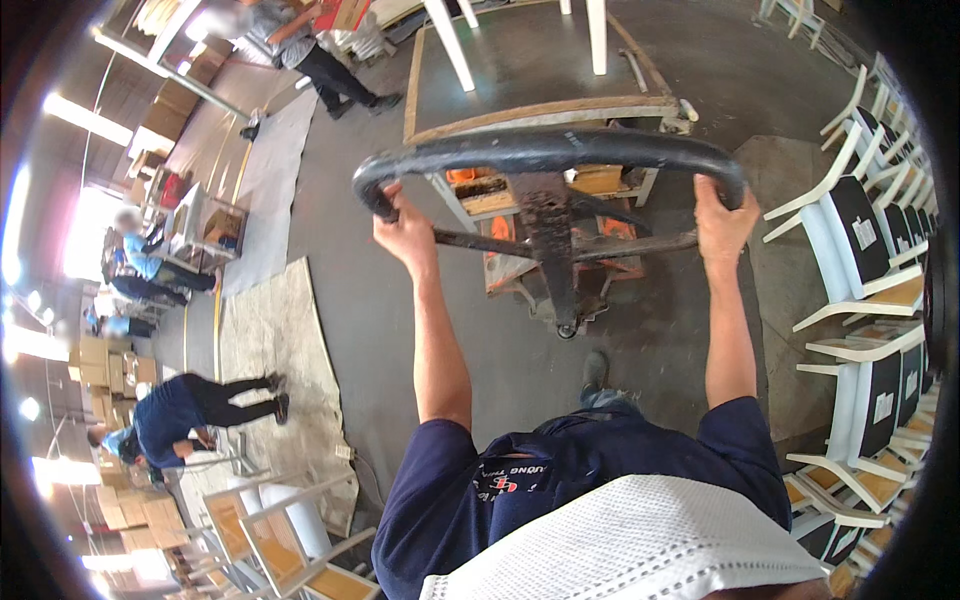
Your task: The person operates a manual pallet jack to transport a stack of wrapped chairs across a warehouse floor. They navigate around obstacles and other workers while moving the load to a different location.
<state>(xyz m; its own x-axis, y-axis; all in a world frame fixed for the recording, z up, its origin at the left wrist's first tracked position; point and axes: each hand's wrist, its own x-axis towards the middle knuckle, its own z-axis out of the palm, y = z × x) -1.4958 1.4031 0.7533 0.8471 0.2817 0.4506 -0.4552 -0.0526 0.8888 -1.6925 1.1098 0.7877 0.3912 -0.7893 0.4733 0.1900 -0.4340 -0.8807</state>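
My left hand grips the left end of a black looped handle of an orange pallet jack. My right hand grips the handle's right end. Both arms are stretched out in front of me. The jack's shaft runs down from the handle's middle to a small wheel near my foot. Its forks sit under a flat wooden pallet that carries white furniture legs.
Rows of white chairs with black backs line the right side. More chair frames stand at lower left. A person in blue bends over on the left, another walks at top left. Stacked cartons sit far left.
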